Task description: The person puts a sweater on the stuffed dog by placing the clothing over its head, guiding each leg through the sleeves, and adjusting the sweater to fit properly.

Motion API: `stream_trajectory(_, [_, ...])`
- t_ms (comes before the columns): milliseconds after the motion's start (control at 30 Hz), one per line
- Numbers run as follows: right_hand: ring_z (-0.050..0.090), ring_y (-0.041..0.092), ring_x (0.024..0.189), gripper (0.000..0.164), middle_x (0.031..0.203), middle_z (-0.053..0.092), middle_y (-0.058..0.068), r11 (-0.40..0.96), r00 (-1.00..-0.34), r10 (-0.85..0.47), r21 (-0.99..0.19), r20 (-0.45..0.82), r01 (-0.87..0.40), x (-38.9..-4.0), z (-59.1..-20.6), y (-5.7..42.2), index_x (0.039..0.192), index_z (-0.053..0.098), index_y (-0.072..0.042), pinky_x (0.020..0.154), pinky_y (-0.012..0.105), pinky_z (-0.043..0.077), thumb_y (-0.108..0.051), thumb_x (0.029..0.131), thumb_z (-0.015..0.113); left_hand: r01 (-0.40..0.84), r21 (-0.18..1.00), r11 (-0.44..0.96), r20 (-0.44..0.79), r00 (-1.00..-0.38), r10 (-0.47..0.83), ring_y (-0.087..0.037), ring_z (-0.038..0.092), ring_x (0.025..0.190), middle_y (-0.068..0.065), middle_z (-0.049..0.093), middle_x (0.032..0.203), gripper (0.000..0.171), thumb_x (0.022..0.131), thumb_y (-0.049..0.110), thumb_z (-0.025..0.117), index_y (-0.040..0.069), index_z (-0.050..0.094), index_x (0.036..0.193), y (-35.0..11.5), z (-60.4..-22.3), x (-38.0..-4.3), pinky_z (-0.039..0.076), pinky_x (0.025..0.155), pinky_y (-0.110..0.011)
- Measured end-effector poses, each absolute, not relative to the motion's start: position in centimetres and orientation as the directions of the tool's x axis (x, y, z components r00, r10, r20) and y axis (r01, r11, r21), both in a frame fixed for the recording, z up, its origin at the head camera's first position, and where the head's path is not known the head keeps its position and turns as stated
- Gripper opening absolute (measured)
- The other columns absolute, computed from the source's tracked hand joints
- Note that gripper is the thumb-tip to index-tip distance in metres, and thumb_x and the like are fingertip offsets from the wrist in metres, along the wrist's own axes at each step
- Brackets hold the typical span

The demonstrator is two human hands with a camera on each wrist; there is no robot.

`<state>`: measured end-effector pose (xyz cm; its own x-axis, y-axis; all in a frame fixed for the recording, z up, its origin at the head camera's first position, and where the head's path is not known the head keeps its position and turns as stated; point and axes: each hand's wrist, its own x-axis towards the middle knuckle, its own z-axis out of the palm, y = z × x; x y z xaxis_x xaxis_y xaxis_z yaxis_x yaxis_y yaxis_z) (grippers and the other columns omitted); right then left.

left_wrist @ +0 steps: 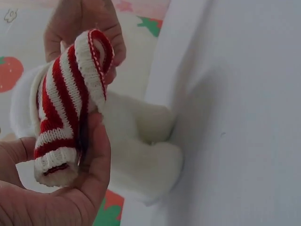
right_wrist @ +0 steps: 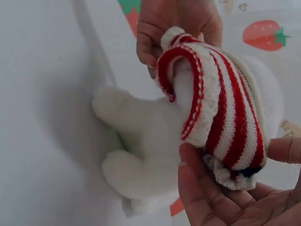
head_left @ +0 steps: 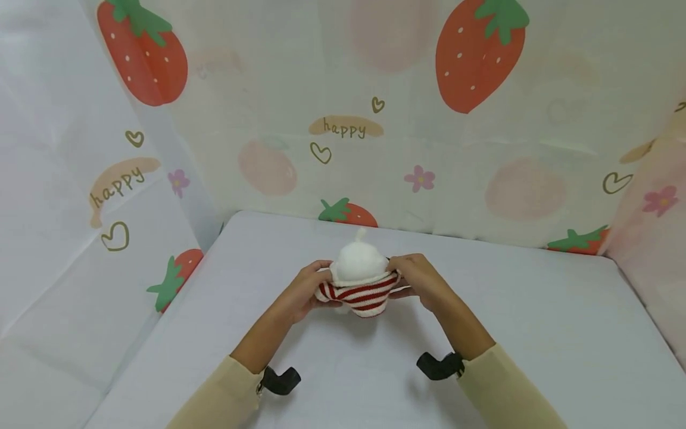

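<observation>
Red-striped knit garment (head_left: 367, 297): we're seeing left hand (head_left: 306, 290) gripping its left end, right hand (head_left: 422, 280) gripping its right, against white plush toy (head_left: 359, 262).

1. A white tabletop (head_left: 536, 298) with rounded far corners fills the lower part of the head view.
2. A pale printed sheet (head_left: 455, 149) hangs behind it, slightly creased.
3. A whiter left-hand sheet (head_left: 43, 262) slopes along the left edge; a pinkish right-hand panel (head_left: 651, 256) borders the right.
4. The prints include red strawberries (head_left: 479, 65) with green leaves, faded pink shapes (head_left: 525, 189), pink flowers (head_left: 420, 179), outlined hearts (head_left: 378, 105) and peach "happy" patches (head_left: 345, 127).
5. Soft shadows lie on the tabletop.
</observation>
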<state>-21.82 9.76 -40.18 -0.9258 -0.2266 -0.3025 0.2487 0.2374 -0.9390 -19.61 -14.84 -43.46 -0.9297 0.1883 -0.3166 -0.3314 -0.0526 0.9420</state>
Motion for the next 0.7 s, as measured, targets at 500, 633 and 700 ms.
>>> stream_trajectory(500, [0.066,0.018,0.084,0.034,0.102,0.069,0.014,0.189,-0.927,-0.278,-0.961,-0.250,0.203,-21.6,-40.8,9.8,0.121,0.065,0.010,0.074,0.033,0.058,-0.004,0.093,0.054,-0.292,0.954,-0.071,-0.272,-0.939,0.210,-0.021,0.066,0.097,-0.017,0.065,0.118,0.047,0.093,0.010,0.058,0.006,0.050,0.138,-14.8,-43.5,-19.3,0.058,0.079,-0.036])
stream_trajectory(633, [0.063,0.017,0.084,0.033,0.100,0.067,0.011,0.126,-0.924,-0.271,-0.962,-0.270,0.244,-21.6,-41.3,9.8,0.122,0.063,0.010,0.074,0.031,0.057,-0.001,0.092,0.055,-0.287,0.955,-0.075,-0.267,-0.943,0.201,-0.016,0.066,0.088,-0.012,0.069,0.106,0.049,0.092,0.008,0.060,0.007,0.049,0.140,-14.6,-43.9,-19.2,0.055,0.073,-0.030])
stream_trajectory(700, [0.063,0.017,0.084,0.034,0.098,0.066,0.009,0.088,-0.919,-0.282,-0.961,-0.276,0.262,-21.6,-41.5,9.9,0.123,0.062,0.010,0.075,0.032,0.056,0.000,0.090,0.055,-0.288,0.953,-0.094,-0.266,-0.943,0.198,-0.016,0.067,0.085,-0.011,0.070,0.103,0.051,0.091,0.005,0.061,0.008,0.049,0.140,-14.5,-44.0,-19.2,0.055,0.072,-0.029])
